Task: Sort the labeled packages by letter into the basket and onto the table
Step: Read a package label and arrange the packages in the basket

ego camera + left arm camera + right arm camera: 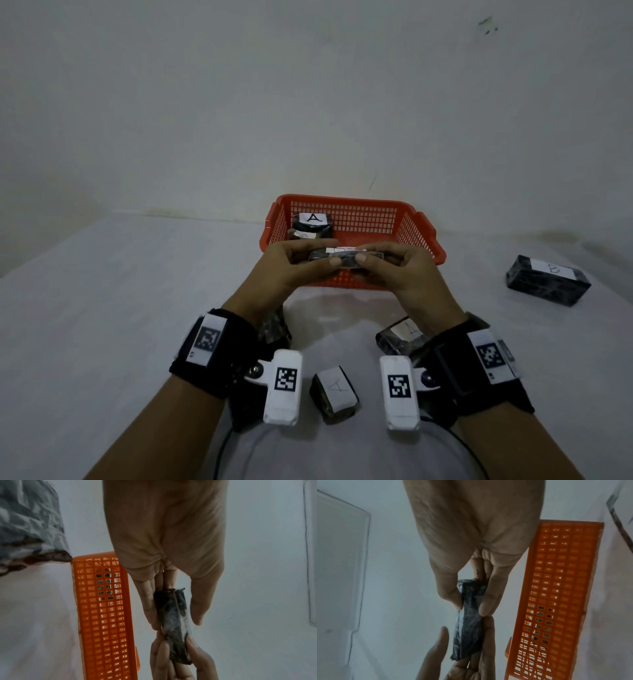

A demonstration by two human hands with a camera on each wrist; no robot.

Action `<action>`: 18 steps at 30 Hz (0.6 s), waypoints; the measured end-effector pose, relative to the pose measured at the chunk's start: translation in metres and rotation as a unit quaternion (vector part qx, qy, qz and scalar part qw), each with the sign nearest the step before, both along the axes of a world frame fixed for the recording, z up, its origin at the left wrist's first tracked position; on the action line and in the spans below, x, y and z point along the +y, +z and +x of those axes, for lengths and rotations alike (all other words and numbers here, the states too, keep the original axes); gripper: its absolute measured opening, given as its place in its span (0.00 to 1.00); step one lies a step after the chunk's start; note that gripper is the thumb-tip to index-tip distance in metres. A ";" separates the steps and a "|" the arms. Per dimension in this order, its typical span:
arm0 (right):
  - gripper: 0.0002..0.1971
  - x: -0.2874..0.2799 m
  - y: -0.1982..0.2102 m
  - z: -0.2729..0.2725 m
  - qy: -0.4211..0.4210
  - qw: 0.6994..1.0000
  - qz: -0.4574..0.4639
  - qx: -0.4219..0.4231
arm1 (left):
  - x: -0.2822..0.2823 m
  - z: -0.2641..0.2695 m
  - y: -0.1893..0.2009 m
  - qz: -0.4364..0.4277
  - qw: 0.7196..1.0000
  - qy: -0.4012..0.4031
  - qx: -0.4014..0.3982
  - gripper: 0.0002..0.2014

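Note:
Both hands hold one flat dark-wrapped package with a white label over the front edge of the orange basket. My left hand pinches its left end between thumb and fingers, and my right hand pinches its right end. The wrist views show the same package edge-on between the fingers of both hands. Inside the basket lie dark packages, the top one labeled A. On the table lie a package labeled B at the right and two labeled A near my wrists.
The table is covered in white cloth, and a pale wall stands close behind the basket. Another dark wrapped package shows partly under my left wrist. Black wrist straps with white marker blocks sit on both forearms.

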State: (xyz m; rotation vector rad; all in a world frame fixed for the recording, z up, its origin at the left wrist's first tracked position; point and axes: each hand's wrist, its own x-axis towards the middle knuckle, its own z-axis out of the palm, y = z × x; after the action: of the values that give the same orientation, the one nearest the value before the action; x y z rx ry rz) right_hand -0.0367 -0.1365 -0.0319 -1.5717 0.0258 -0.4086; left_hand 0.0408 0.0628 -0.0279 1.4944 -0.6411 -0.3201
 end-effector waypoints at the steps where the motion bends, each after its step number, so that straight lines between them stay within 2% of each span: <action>1: 0.12 0.000 0.000 -0.001 -0.007 1.000 -0.004 -0.006 | -0.001 -0.001 -0.001 -0.004 1.000 0.003 -0.002 0.20; 5: 0.14 -0.002 0.000 -0.006 0.012 1.000 0.016 -0.002 | -0.005 -0.007 -0.001 -0.009 0.999 0.035 -0.037 0.20; 10: 0.19 0.001 -0.004 -0.011 -0.003 1.000 -0.029 0.002 | -0.006 -0.013 -0.005 0.007 0.999 0.009 -0.044 0.22; 14: 0.23 0.004 -0.009 -0.013 -0.015 0.998 -0.060 -0.005 | -0.007 -0.014 -0.008 -0.003 0.997 0.045 -0.063 0.22; 18: 0.16 0.008 -0.010 -0.011 0.003 0.998 0.055 0.018 | -0.005 -0.014 -0.010 -0.036 0.998 0.033 -0.051 0.24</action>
State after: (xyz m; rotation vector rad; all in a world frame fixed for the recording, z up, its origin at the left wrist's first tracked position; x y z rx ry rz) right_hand -0.0476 -0.1287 -0.0415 -1.4697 0.0704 -0.3671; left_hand 0.0271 0.0579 -0.0375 1.4669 -0.6755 -0.1696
